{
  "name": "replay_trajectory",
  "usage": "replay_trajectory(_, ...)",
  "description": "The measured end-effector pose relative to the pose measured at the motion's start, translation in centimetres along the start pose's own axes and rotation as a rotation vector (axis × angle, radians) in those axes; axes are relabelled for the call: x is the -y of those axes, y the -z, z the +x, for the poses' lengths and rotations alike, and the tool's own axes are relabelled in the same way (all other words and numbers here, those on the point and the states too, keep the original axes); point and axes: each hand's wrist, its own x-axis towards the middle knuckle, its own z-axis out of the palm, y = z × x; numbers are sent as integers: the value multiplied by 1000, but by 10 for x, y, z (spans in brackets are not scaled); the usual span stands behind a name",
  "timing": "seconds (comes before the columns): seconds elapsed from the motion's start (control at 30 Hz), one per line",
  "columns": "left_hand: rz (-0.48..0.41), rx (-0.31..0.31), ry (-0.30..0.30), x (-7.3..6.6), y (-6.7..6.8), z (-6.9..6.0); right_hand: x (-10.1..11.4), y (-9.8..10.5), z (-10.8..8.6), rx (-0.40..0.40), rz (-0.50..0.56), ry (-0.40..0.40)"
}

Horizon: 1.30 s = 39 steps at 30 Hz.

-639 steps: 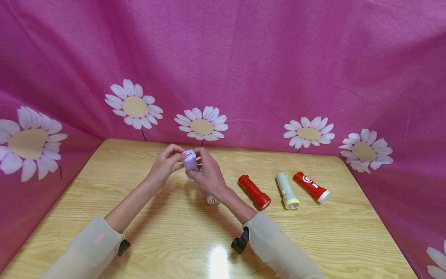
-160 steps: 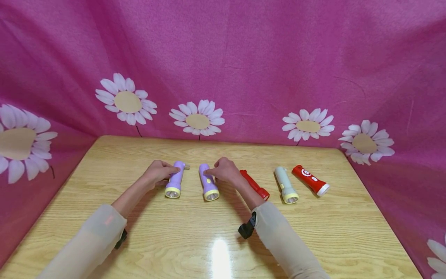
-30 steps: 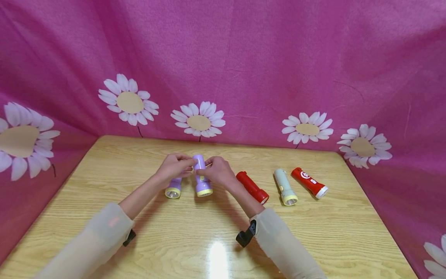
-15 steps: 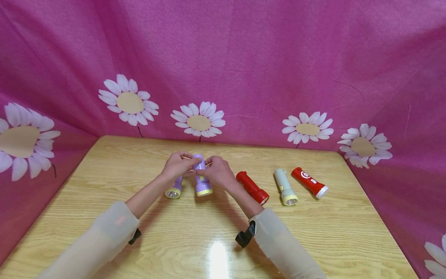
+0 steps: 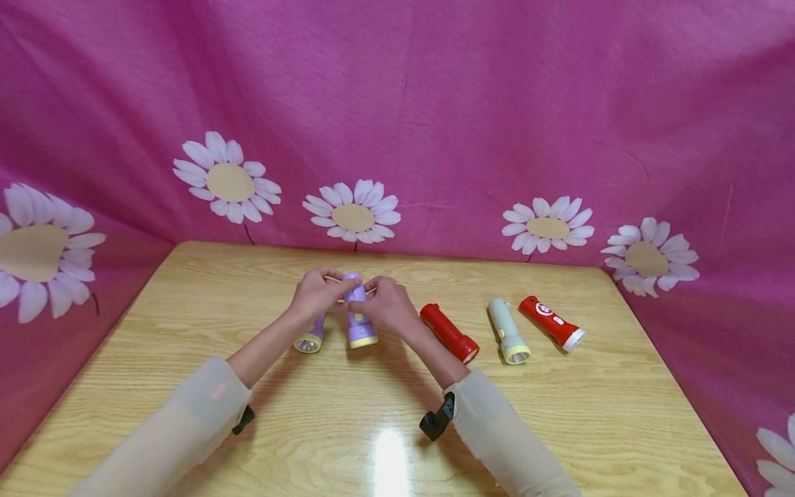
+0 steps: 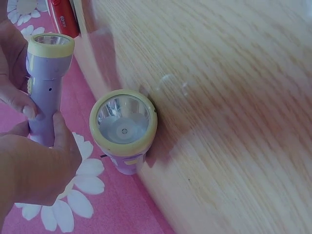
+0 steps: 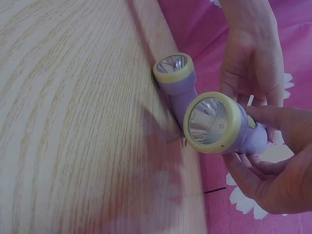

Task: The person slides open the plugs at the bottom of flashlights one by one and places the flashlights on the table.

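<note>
Both hands hold a purple flashlight with a yellow rim (image 5: 362,331) just off the wooden table, its lens end toward the wearer. My left hand (image 5: 315,295) pinches its tail end, thumb on top. From the other side my right hand (image 5: 388,304) grips the body beside the yellow switch. In the left wrist view the held flashlight (image 6: 46,87) shows its lens and a small dark hole. A second purple flashlight (image 5: 310,339) lies on the table under my left hand, partly hidden by it; its lens (image 6: 123,122) faces the left wrist camera.
To the right lie a red flashlight (image 5: 449,333), a pale green one with a yellow rim (image 5: 508,331) and a red one with a white head (image 5: 551,322). A pink cloth with daisies (image 5: 447,124) hangs behind the wooden table (image 5: 323,428).
Over the last second my left hand has shifted slightly right and up along the held flashlight's tail, its thumb now across the top. The right hand keeps its grip.
</note>
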Motion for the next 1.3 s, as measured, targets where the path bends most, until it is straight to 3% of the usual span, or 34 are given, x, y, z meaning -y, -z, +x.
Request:
replay_trajectory(0.37,81,-21,-47,-3,1,-5,-4,2,3,29,65,-4)
replay_trajectory(0.63,74,-22,-140,-1,1,-6,-5,3,5,38,128,1)
replay_trajectory(0.83,118,-31,-227,-2,2,-7,-4,8,4,35,162,20)
replay_trajectory(1.3,62,58,-384,1,2,-7,-10,14,2,65,226,62)
